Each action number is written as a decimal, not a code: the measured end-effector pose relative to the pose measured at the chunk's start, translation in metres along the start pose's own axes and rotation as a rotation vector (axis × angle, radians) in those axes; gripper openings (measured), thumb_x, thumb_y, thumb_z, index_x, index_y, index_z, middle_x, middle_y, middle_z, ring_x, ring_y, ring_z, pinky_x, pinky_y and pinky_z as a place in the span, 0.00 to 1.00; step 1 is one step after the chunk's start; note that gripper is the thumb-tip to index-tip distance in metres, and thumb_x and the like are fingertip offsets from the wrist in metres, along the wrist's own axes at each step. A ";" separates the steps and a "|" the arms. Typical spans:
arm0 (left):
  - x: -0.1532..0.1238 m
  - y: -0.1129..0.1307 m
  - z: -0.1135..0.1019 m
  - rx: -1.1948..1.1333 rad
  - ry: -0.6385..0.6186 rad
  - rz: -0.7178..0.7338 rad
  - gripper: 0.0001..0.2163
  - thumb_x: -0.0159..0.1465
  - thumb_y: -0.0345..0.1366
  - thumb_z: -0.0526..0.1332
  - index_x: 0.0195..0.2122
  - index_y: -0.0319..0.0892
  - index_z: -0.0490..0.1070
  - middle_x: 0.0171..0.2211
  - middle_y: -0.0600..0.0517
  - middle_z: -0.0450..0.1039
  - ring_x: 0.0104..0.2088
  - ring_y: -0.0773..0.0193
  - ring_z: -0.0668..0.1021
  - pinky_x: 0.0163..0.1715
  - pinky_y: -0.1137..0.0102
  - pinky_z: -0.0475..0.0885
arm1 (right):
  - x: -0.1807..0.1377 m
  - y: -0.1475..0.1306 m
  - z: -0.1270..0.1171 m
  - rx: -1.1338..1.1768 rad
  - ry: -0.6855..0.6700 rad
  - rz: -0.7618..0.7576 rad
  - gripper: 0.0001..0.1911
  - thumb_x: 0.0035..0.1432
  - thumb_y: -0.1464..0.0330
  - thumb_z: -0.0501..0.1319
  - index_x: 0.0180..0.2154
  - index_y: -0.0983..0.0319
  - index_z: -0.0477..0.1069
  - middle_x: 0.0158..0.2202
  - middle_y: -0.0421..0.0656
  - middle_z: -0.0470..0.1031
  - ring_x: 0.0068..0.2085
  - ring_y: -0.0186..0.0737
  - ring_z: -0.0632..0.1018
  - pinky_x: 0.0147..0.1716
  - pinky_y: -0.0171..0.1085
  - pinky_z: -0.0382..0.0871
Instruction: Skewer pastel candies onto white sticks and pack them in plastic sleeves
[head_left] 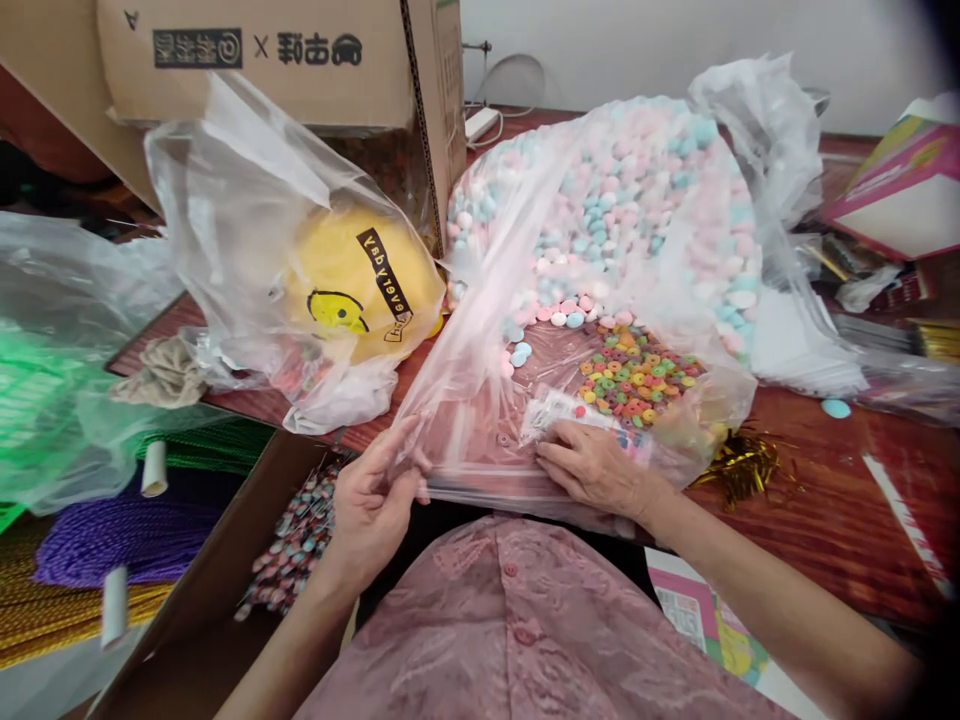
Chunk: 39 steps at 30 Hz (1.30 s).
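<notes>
A large clear plastic bag [480, 330] lies at the table's front edge, its mouth toward me. My left hand [379, 495] is at the left side of the mouth, thumb and fingers closed on the bag's edge. Pink, white and pale blue round pieces [600, 210] fill the far part of the bag. Nearer, small multicoloured ring-shaped beads [637, 375] lie in a heap. My right hand [592, 465] rests low over the bag, fingers curled beside a small printed clear packet [559, 410]. What its fingertips hold, if anything, is hidden.
A yellow printed bag [367, 270] in clear plastic stands left, before a cardboard box [300, 80]. Purple cords [127, 530] and an open carton [187, 590] are lower left. Gold tinsel [742, 465] and a striped strip [904, 515] lie on the red-brown table [817, 500].
</notes>
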<state>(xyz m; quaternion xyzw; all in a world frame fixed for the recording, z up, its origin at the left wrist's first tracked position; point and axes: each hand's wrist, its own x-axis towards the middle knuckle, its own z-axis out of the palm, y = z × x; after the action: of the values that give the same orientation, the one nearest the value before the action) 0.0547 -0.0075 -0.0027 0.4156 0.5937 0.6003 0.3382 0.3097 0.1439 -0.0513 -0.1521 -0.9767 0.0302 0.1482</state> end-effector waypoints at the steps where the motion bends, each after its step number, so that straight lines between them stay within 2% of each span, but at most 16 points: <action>1: 0.000 0.000 0.000 0.003 0.002 -0.001 0.21 0.61 0.27 0.61 0.56 0.48 0.72 0.31 0.55 0.74 0.22 0.74 0.73 0.24 0.76 0.72 | -0.005 0.002 -0.001 -0.020 0.003 -0.003 0.13 0.66 0.70 0.51 0.34 0.62 0.72 0.32 0.44 0.69 0.32 0.37 0.66 0.32 0.37 0.57; 5: 0.001 -0.001 0.000 0.014 0.006 -0.021 0.21 0.61 0.27 0.62 0.56 0.48 0.72 0.30 0.56 0.74 0.21 0.75 0.73 0.25 0.76 0.72 | -0.016 0.003 -0.002 -0.156 0.041 0.020 0.13 0.66 0.68 0.52 0.30 0.62 0.70 0.30 0.44 0.69 0.31 0.37 0.67 0.31 0.37 0.55; 8: 0.000 -0.001 0.000 0.020 0.012 -0.035 0.21 0.61 0.28 0.62 0.55 0.48 0.72 0.30 0.56 0.74 0.21 0.75 0.73 0.25 0.77 0.72 | -0.017 -0.001 0.002 -0.243 0.091 0.139 0.14 0.65 0.69 0.53 0.27 0.63 0.68 0.27 0.44 0.69 0.28 0.36 0.67 0.28 0.37 0.54; 10: -0.002 -0.002 0.001 0.032 0.011 -0.031 0.21 0.61 0.28 0.61 0.56 0.48 0.72 0.30 0.56 0.74 0.21 0.75 0.73 0.24 0.77 0.72 | -0.018 -0.002 0.003 -0.166 0.134 0.250 0.13 0.62 0.70 0.54 0.25 0.62 0.67 0.26 0.43 0.69 0.27 0.36 0.67 0.26 0.37 0.54; 14: -0.004 -0.008 0.001 0.071 0.011 0.023 0.21 0.61 0.27 0.60 0.56 0.47 0.72 0.32 0.55 0.74 0.22 0.75 0.73 0.24 0.77 0.72 | -0.021 0.007 0.000 0.128 0.244 0.493 0.11 0.60 0.66 0.56 0.24 0.59 0.66 0.22 0.40 0.68 0.23 0.34 0.66 0.24 0.35 0.56; 17: -0.004 -0.015 0.000 0.120 -0.010 0.091 0.22 0.60 0.26 0.59 0.56 0.47 0.72 0.35 0.53 0.75 0.21 0.76 0.72 0.23 0.77 0.72 | -0.019 0.022 -0.011 0.336 0.451 0.746 0.12 0.60 0.62 0.57 0.25 0.58 0.64 0.19 0.36 0.63 0.20 0.33 0.64 0.20 0.34 0.57; 19: -0.004 -0.020 0.000 0.168 -0.034 0.120 0.23 0.61 0.26 0.58 0.57 0.47 0.71 0.37 0.52 0.76 0.22 0.75 0.73 0.23 0.77 0.73 | -0.013 0.030 -0.024 0.571 0.601 0.879 0.13 0.58 0.62 0.57 0.24 0.57 0.60 0.18 0.34 0.60 0.17 0.32 0.60 0.17 0.34 0.54; 21: -0.004 -0.022 0.001 0.229 -0.045 0.135 0.23 0.61 0.26 0.57 0.57 0.46 0.70 0.42 0.50 0.77 0.26 0.72 0.76 0.26 0.76 0.75 | 0.002 0.033 -0.040 0.913 0.711 0.927 0.12 0.54 0.64 0.59 0.23 0.57 0.58 0.18 0.33 0.59 0.15 0.29 0.56 0.14 0.32 0.49; 23: -0.004 -0.020 0.003 0.303 -0.048 0.166 0.23 0.61 0.25 0.56 0.57 0.45 0.71 0.47 0.47 0.77 0.34 0.67 0.80 0.34 0.72 0.78 | 0.025 0.027 -0.056 1.279 0.757 0.905 0.12 0.49 0.68 0.62 0.22 0.58 0.58 0.18 0.33 0.60 0.15 0.25 0.53 0.14 0.31 0.44; 26: -0.004 -0.009 0.006 0.400 -0.078 0.246 0.24 0.59 0.23 0.55 0.56 0.41 0.71 0.51 0.45 0.76 0.47 0.60 0.80 0.49 0.66 0.76 | 0.076 0.008 -0.073 1.463 0.697 0.725 0.09 0.48 0.71 0.62 0.21 0.61 0.63 0.17 0.33 0.60 0.15 0.24 0.54 0.14 0.29 0.43; 29: -0.005 0.002 0.005 0.514 -0.133 0.254 0.26 0.58 0.22 0.56 0.59 0.40 0.68 0.55 0.43 0.74 0.55 0.57 0.76 0.57 0.62 0.72 | 0.141 -0.016 -0.080 1.379 0.630 0.503 0.07 0.52 0.71 0.63 0.23 0.61 0.68 0.16 0.34 0.62 0.16 0.25 0.57 0.15 0.29 0.47; 31: -0.007 0.005 0.001 0.579 -0.130 0.268 0.27 0.59 0.24 0.57 0.61 0.40 0.65 0.58 0.42 0.71 0.57 0.56 0.74 0.58 0.62 0.71 | 0.187 -0.030 -0.081 1.210 0.576 0.343 0.08 0.54 0.69 0.63 0.24 0.61 0.68 0.16 0.33 0.61 0.17 0.27 0.59 0.17 0.30 0.51; 34: -0.003 0.005 -0.014 0.637 0.001 0.395 0.26 0.63 0.27 0.57 0.63 0.39 0.61 0.58 0.41 0.70 0.58 0.56 0.73 0.57 0.61 0.71 | 0.252 -0.044 -0.076 0.789 0.477 0.143 0.10 0.57 0.68 0.58 0.24 0.61 0.65 0.18 0.35 0.61 0.20 0.29 0.63 0.21 0.31 0.56; 37: 0.017 0.005 -0.034 0.843 0.145 0.471 0.23 0.65 0.29 0.56 0.62 0.41 0.62 0.60 0.40 0.67 0.58 0.51 0.71 0.58 0.53 0.68 | 0.299 -0.051 -0.060 0.139 0.164 0.022 0.11 0.61 0.69 0.51 0.30 0.63 0.70 0.25 0.41 0.71 0.26 0.33 0.71 0.27 0.32 0.62; 39: 0.035 0.003 -0.046 1.027 0.212 0.401 0.23 0.65 0.32 0.57 0.62 0.43 0.63 0.64 0.38 0.59 0.60 0.44 0.67 0.58 0.46 0.66 | 0.320 -0.055 -0.046 -0.185 -0.035 -0.040 0.13 0.61 0.71 0.50 0.37 0.66 0.73 0.32 0.48 0.77 0.32 0.38 0.75 0.33 0.34 0.64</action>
<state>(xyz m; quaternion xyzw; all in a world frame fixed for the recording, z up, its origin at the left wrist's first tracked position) -0.0017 0.0041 0.0066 0.5691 0.7498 0.3253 -0.0899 0.0170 0.1903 0.0877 -0.1452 -0.9806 -0.0604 0.1171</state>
